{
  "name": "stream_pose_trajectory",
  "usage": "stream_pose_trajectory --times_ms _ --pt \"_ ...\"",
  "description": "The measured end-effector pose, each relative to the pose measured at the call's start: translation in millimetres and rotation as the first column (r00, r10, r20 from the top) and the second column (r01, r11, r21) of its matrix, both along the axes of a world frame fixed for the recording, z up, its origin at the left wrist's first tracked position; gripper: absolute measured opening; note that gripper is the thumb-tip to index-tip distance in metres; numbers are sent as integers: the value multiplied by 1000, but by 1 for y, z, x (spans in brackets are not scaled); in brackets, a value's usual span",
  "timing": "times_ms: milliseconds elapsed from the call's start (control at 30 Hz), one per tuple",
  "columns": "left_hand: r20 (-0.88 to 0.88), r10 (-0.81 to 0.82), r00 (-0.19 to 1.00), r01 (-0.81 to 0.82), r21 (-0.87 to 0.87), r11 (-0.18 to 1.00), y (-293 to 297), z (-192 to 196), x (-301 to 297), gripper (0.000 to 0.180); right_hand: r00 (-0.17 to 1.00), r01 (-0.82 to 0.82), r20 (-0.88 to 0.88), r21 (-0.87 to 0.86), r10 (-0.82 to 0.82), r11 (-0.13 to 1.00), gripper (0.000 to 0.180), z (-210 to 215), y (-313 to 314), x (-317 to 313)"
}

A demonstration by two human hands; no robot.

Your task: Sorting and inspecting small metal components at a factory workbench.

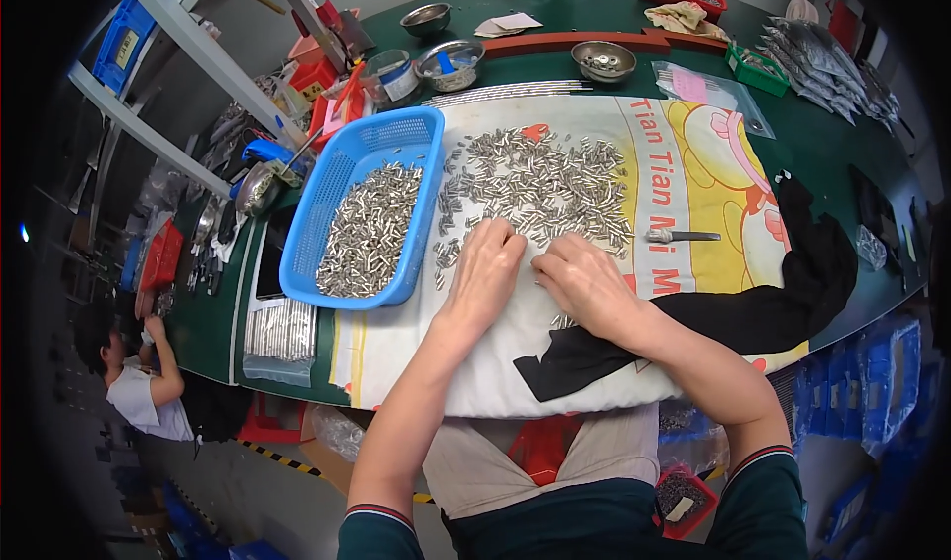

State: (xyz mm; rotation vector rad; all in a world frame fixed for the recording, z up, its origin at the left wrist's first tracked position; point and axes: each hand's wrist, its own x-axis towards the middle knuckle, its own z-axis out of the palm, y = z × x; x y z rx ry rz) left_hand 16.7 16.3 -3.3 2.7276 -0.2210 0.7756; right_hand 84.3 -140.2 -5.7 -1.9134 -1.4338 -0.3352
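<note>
A spread of small silvery metal pins (pixel 555 189) lies on a white and yellow printed cloth (pixel 416 357) in front of me. My left hand (pixel 485 268) rests at the near edge of the spread, its fingers curled down and closed among the pins. Just to its right, my right hand (pixel 584 281) is closed too, thumb and fingertips together. What either hand's fingertips hold is hidden or too small to name. A blue plastic basket (pixel 295 253) with many more pins in it stands left of the spread. A few pins lie under my right wrist.
Black cloth (pixel 693 324) lies beside my right forearm. Right of the pins is a small dark-handled tool (pixel 684 235). Metal bowls (pixel 604 60), thin rods (pixel 510 92) and a green tray (pixel 758 70) stand farther back. Other people work at the far side and at left.
</note>
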Motion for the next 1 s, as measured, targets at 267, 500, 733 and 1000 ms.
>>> stream_pose_trajectory --times_ms 267,500,733,1000 --pt "-137 81 987 -69 95 993 -7 8 -22 5 995 82 69 -221 -69 972 5 4 -4 3" --pt "-204 148 968 -108 197 974 -11 8 -24 3 991 135 10 -117 -134 984 7 19 -16 31" --pt "-25 131 991 -132 -39 990 -26 12 -10 4 976 200 -55 -140 -210 970 9 20 -18 39" --pt "-125 224 967 -247 -227 942 -51 1 18 8 968 142 -184 -163 -172 976 11 7 -11 30"
